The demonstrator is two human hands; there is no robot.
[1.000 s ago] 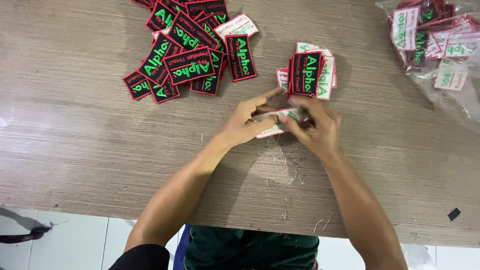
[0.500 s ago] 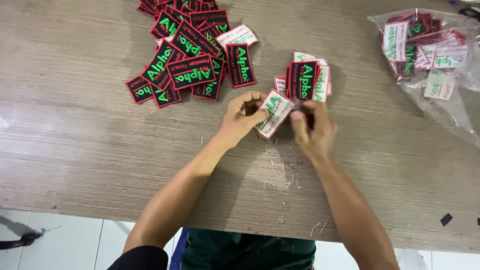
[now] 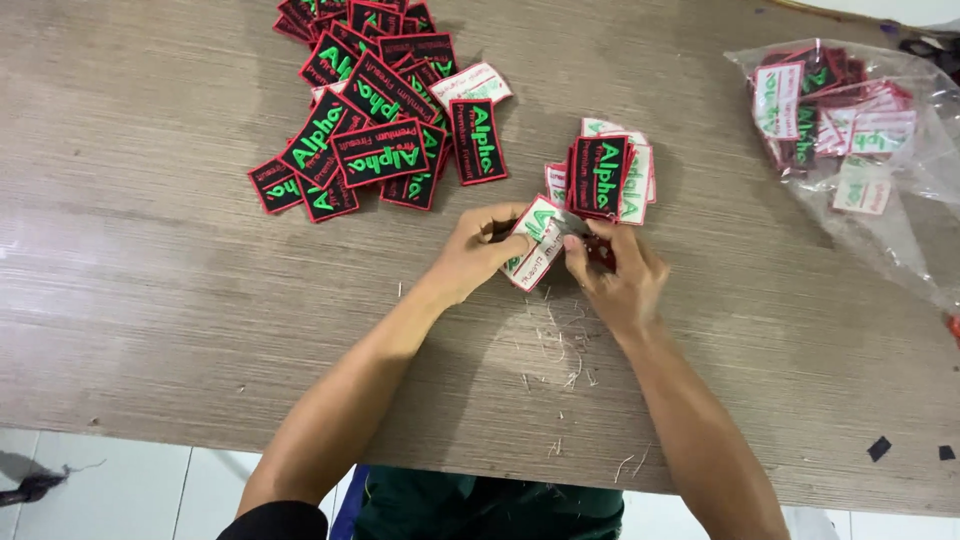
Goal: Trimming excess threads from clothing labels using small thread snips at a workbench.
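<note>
patch in hand: white-backed patch [image 3: 533,240], reverse side up, at centre of the frame just above the worktop [image 3: 150,300].
left hand: left hand [image 3: 478,255] pinches the patch's left edge, fingers narrow and closed on it.
right hand: right hand [image 3: 622,275] meets the patch's right edge; fingers curled tight, seemingly on a small dark tool, too hidden to tell.
neat stack: small stack [image 3: 605,175] of patches just above the hands, touching nothing held.
loose heap: pile of black, red-edged patches [image 3: 380,120] in the upper left.
bag: clear plastic bag [image 3: 860,130] of patches at upper right, well apart.
debris: thread clippings [image 3: 555,350] below the hands.
step, as judged: trimming stray threads off the held patch.
next move calls for: steady pinch and close work along the edge.
</note>
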